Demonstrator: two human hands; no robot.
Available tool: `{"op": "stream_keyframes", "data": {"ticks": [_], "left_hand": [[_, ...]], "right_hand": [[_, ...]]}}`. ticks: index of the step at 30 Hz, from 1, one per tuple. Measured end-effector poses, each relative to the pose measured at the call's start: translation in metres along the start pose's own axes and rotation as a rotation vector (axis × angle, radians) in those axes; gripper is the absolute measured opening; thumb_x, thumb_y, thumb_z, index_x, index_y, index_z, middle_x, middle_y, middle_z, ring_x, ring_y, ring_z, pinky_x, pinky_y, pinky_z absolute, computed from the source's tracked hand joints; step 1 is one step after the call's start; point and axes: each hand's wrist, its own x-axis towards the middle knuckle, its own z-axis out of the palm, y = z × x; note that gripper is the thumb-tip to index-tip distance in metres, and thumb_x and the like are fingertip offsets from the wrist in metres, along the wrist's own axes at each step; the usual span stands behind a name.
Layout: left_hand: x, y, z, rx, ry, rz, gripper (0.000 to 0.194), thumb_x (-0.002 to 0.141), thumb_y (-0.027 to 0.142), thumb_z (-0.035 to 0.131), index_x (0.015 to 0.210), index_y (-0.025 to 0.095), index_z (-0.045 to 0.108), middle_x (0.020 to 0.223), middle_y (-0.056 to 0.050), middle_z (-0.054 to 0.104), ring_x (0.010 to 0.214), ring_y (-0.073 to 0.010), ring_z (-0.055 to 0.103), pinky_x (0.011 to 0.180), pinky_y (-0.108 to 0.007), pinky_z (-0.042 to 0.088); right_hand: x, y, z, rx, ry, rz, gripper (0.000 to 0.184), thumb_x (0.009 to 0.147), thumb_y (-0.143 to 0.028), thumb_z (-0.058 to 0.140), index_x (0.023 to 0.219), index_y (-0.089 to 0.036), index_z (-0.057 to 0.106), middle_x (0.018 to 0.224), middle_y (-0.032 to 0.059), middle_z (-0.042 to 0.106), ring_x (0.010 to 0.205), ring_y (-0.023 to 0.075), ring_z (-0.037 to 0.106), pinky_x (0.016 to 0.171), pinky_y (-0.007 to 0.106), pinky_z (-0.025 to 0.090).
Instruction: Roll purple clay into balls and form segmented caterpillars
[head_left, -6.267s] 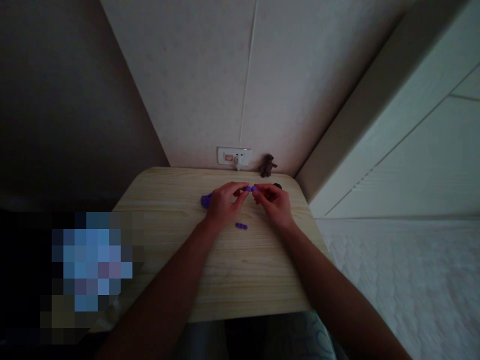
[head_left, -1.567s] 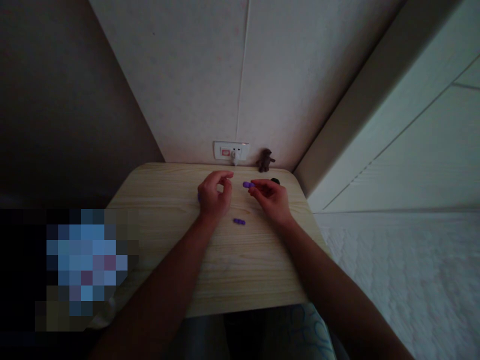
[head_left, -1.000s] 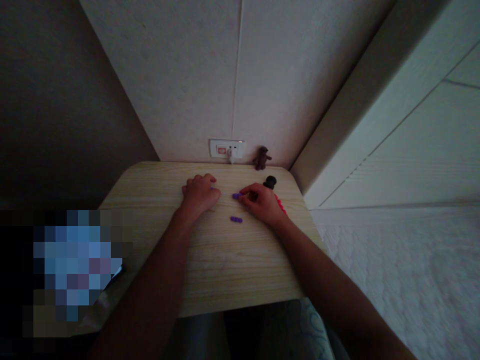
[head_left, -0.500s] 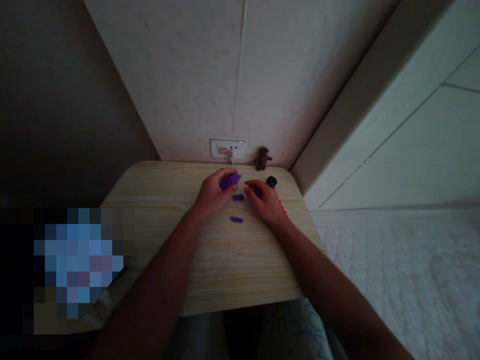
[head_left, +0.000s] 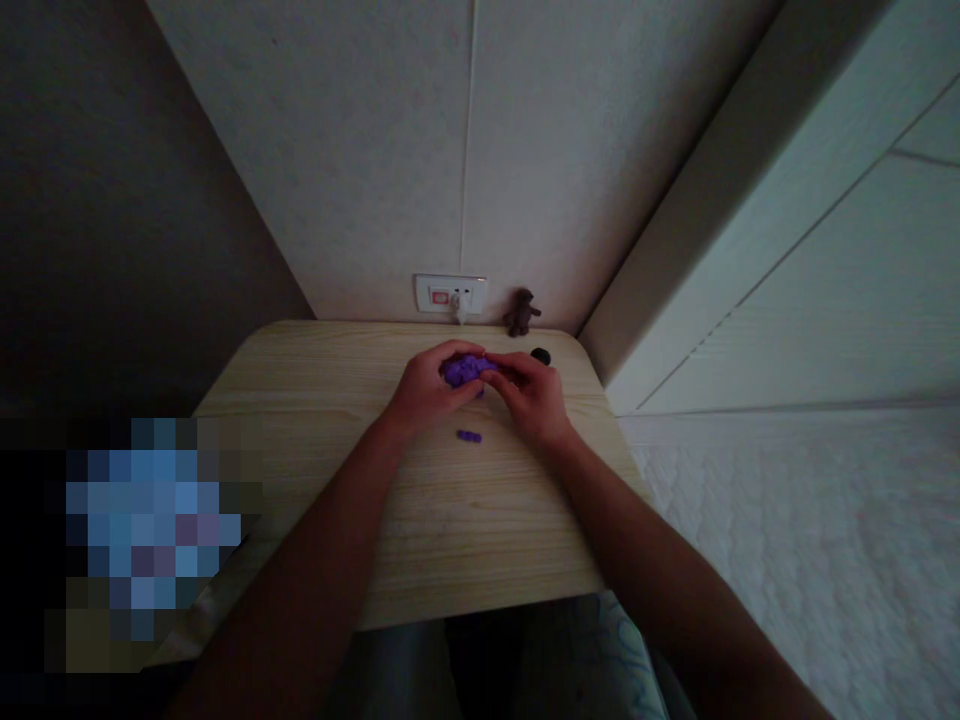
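Note:
My left hand (head_left: pixel 429 388) is curled around a lumpy purple clay piece (head_left: pixel 463 371), holding it just above the table. From the other side, the thumb and forefinger of my right hand (head_left: pixel 534 393) pinch the right end of that same piece. A short purple clay roll (head_left: pixel 469 436) lies on the wooden table (head_left: pixel 465 540), nearer to me than the hands. Below the held piece, a second purple bit is mostly covered by my left thumb. Just behind my right hand, a black round lump (head_left: pixel 541 356) shows in part.
A small dark brown figure (head_left: pixel 521 313) stands at the table's back edge against the wall. Left of it, a wall socket (head_left: pixel 451 294) holds a white plug. To the right is a white quilted surface (head_left: pixel 772 530). A blurred-out patch covers the lower left.
My right hand has moved left and closed on the right end of the purple clay piece. The red thing beside my right wrist is now hidden. The view has shifted slightly.

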Motion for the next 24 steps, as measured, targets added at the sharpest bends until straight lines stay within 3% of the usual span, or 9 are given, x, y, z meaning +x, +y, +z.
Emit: {"op": "stream_keyframes", "data": {"ticks": [3, 7, 13, 16, 20, 24], "left_hand": [[0.001, 0.005, -0.001, -0.032, 0.001, -0.026, 0.040, 0.074, 0.036, 0.083, 0.108, 0.016, 0.077, 0.111, -0.009, 0.080, 0.104, -0.0248, 0.074, 0.098, -0.038, 0.058], [0.001, 0.011, -0.002, -0.053, -0.008, -0.071, 0.039, 0.074, 0.040, 0.083, 0.104, 0.016, 0.078, 0.105, -0.008, 0.081, 0.097, -0.0235, 0.075, 0.090, -0.036, 0.060], [0.001, 0.015, -0.004, -0.043, -0.024, -0.090, 0.033, 0.075, 0.038, 0.080, 0.099, 0.016, 0.080, 0.096, -0.007, 0.081, 0.087, -0.0212, 0.074, 0.082, -0.033, 0.059], [0.001, 0.010, -0.003, -0.166, -0.010, -0.138, 0.032, 0.073, 0.036, 0.082, 0.098, 0.016, 0.079, 0.090, -0.005, 0.079, 0.080, -0.0191, 0.073, 0.080, -0.032, 0.059], [0.000, 0.003, 0.002, -0.457, 0.009, -0.213, 0.031, 0.071, 0.032, 0.083, 0.098, 0.017, 0.076, 0.083, -0.003, 0.077, 0.071, -0.0167, 0.072, 0.072, -0.031, 0.059], [-0.001, 0.006, 0.005, -0.440, 0.032, -0.208, 0.031, 0.070, 0.035, 0.087, 0.092, 0.017, 0.073, 0.079, -0.002, 0.076, 0.069, -0.0163, 0.072, 0.069, -0.030, 0.060]], "right_hand": [[0.002, -0.001, 0.000, 0.122, 0.002, 0.085, 0.040, 0.077, -0.055, 0.087, 0.101, -0.023, 0.084, 0.100, 0.0080, 0.083, 0.087, 0.0223, 0.076, 0.083, 0.038, 0.064], [0.003, -0.005, -0.001, 0.205, -0.035, 0.168, 0.042, 0.074, -0.055, 0.089, 0.097, -0.021, 0.083, 0.084, 0.0054, 0.081, 0.074, 0.0187, 0.073, 0.073, 0.034, 0.063], [0.003, -0.016, 0.001, 0.173, -0.091, 0.189, 0.040, 0.079, -0.057, 0.084, 0.088, -0.018, 0.078, 0.076, 0.0028, 0.076, 0.065, 0.0133, 0.066, 0.065, 0.027, 0.056], [0.002, -0.020, 0.004, 0.207, -0.097, 0.185, 0.040, 0.082, -0.059, 0.081, 0.086, -0.019, 0.076, 0.072, 0.0011, 0.073, 0.064, 0.0122, 0.065, 0.064, 0.026, 0.056], [0.001, -0.018, 0.007, 0.242, -0.097, 0.175, 0.044, 0.084, -0.063, 0.078, 0.091, -0.020, 0.075, 0.078, 0.0027, 0.077, 0.066, 0.0134, 0.067, 0.065, 0.028, 0.058], [-0.001, -0.015, 0.005, 0.138, -0.056, 0.094, 0.046, 0.082, -0.063, 0.079, 0.102, -0.022, 0.077, 0.092, 0.0065, 0.081, 0.080, 0.0185, 0.076, 0.078, 0.034, 0.063]]}}
